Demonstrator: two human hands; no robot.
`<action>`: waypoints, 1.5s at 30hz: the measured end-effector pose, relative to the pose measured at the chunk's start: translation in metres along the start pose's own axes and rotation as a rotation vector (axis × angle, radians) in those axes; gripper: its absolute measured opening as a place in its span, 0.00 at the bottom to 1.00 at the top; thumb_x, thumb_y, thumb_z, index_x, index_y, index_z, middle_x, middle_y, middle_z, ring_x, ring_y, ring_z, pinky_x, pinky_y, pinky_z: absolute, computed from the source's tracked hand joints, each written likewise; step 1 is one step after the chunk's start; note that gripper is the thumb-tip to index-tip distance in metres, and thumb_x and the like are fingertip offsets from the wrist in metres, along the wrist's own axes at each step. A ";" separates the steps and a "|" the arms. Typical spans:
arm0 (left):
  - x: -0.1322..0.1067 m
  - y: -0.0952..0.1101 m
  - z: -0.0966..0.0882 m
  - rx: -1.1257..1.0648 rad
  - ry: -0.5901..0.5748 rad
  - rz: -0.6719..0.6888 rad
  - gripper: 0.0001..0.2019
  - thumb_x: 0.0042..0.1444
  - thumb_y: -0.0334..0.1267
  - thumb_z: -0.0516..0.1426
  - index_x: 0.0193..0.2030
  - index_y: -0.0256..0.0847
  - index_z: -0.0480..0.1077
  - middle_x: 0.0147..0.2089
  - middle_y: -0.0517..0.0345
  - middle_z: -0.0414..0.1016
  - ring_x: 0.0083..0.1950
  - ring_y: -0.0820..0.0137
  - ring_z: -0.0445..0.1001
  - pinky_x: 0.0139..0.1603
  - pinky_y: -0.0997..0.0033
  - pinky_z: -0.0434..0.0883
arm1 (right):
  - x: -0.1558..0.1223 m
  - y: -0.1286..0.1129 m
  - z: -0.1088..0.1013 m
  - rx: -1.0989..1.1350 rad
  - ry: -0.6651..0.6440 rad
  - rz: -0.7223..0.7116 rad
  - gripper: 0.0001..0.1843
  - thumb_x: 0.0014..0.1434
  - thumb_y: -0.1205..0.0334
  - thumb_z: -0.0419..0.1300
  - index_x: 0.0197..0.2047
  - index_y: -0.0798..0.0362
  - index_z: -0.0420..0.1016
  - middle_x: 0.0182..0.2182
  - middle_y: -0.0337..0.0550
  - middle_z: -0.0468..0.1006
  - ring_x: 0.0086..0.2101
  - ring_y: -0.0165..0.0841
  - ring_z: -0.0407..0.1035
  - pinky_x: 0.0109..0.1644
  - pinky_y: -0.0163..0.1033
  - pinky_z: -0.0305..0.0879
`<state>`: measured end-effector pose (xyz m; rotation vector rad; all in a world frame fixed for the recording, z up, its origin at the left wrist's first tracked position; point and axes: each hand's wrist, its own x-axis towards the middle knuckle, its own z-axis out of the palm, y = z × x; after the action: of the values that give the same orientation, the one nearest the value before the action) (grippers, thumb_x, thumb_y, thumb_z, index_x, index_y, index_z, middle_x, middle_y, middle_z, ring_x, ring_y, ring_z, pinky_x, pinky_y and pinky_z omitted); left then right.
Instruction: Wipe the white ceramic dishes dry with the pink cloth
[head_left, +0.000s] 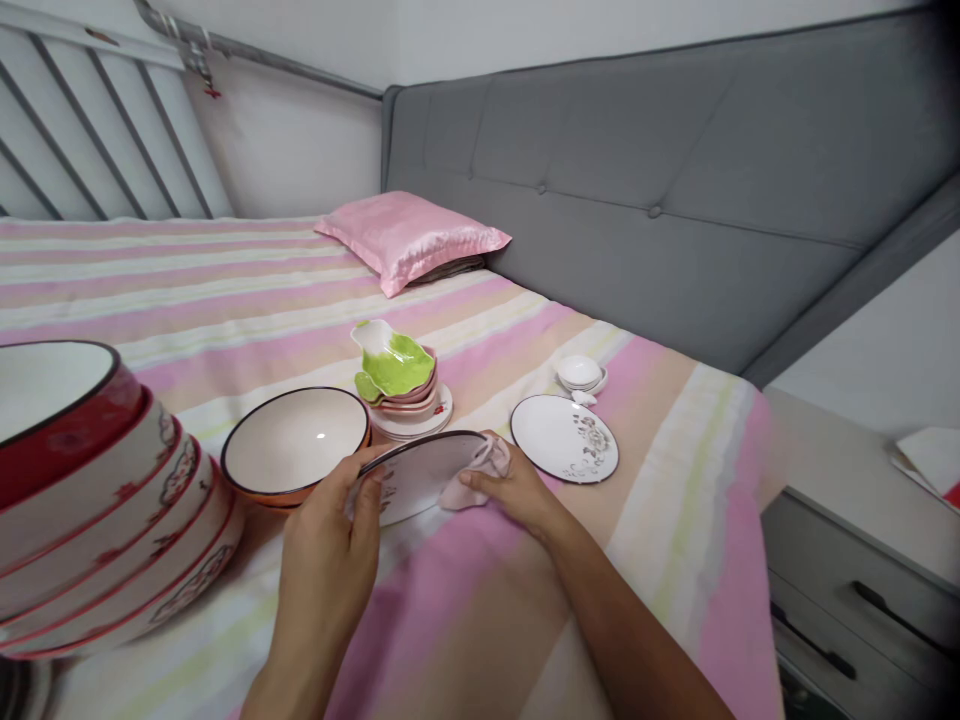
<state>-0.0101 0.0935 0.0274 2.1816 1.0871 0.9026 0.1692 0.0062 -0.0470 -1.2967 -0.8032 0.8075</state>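
A white plate (420, 472) with a dark rim is held tilted above the striped bed. My left hand (330, 560) grips its near left edge, fingers curled over the rim. My right hand (517, 490) presses a small pink cloth (480, 465) against the plate's right side, fingers closed on the cloth. An orange-sided bowl (296, 442) with a white inside rests just left of the plate. A flat flowered plate (564, 437) lies on the bed to the right of my right hand.
A stack of red-patterned bowls (97, 520) fills the near left. Behind the held plate sits a pile of small dishes topped by a green leaf-shaped dish (394, 365). Small white dishes (581, 375), a pink pillow (409, 235), a grey headboard (675, 200) and a nightstand (855, 560) stand further off.
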 end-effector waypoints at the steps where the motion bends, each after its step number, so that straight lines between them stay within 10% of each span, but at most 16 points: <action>1: 0.000 0.000 0.000 -0.005 0.006 0.004 0.16 0.58 0.44 0.48 0.46 0.45 0.73 0.30 0.64 0.76 0.22 0.73 0.68 0.32 0.74 0.66 | 0.000 0.000 0.000 0.002 0.007 0.005 0.17 0.46 0.60 0.66 0.40 0.50 0.67 0.31 0.35 0.71 0.34 0.32 0.67 0.42 0.37 0.63; 45: 0.000 0.000 0.001 -0.034 0.007 0.034 0.16 0.58 0.44 0.47 0.45 0.44 0.73 0.32 0.62 0.77 0.28 0.70 0.72 0.34 0.73 0.68 | 0.000 0.002 0.000 -0.002 0.037 0.016 0.18 0.45 0.60 0.67 0.39 0.50 0.67 0.30 0.35 0.69 0.33 0.31 0.66 0.40 0.37 0.63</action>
<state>-0.0094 0.0935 0.0273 2.1769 1.0327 0.9374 0.1687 0.0063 -0.0490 -1.3183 -0.7649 0.7935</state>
